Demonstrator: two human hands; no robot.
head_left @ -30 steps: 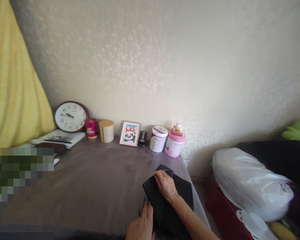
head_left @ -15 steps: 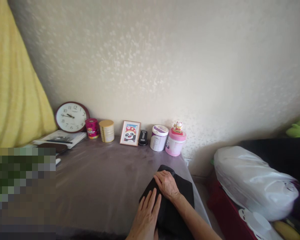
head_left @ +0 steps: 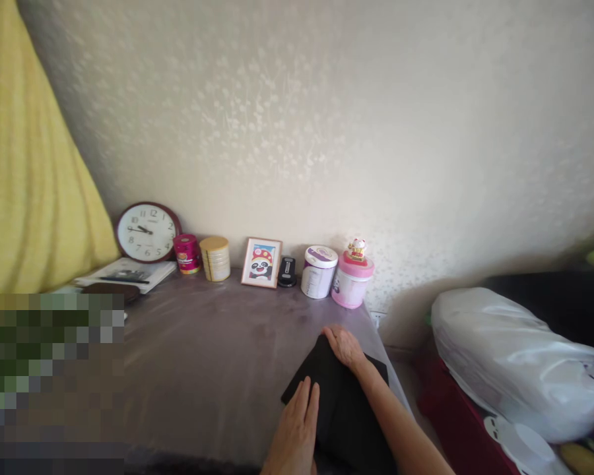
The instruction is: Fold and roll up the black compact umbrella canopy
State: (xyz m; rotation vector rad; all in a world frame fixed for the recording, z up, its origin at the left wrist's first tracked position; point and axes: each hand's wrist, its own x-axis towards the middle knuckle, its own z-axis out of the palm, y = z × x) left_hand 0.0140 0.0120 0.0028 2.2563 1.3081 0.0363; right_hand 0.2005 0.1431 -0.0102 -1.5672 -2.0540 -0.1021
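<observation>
A black folded cloth (head_left: 344, 415) lies on the near right part of the table. My left hand (head_left: 297, 415) rests flat on its left edge, fingers stretched out and close together. Farther away, my right hand (head_left: 345, 346) lies over the cloth's far edge, with its fingers laid out along the top and slightly bent. Part of the cloth is covered by my right forearm, and its near end runs out of the picture.
Along the wall stand a clock (head_left: 148, 232), a pink-red tin (head_left: 187, 254), a yellow-lidded can (head_left: 215, 259), a panda picture frame (head_left: 261, 262), a white-purple can (head_left: 319, 272) and a pink-lidded tub (head_left: 351, 284) bearing a cat figurine (head_left: 357, 250). A white plastic bag (head_left: 515, 363) sits right of the table (head_left: 202, 369).
My right hand has slid forward to the far edge of the cloth, which now lies flatter. My left hand stays on the left side, its fingers closer together. The view has shifted slightly.
</observation>
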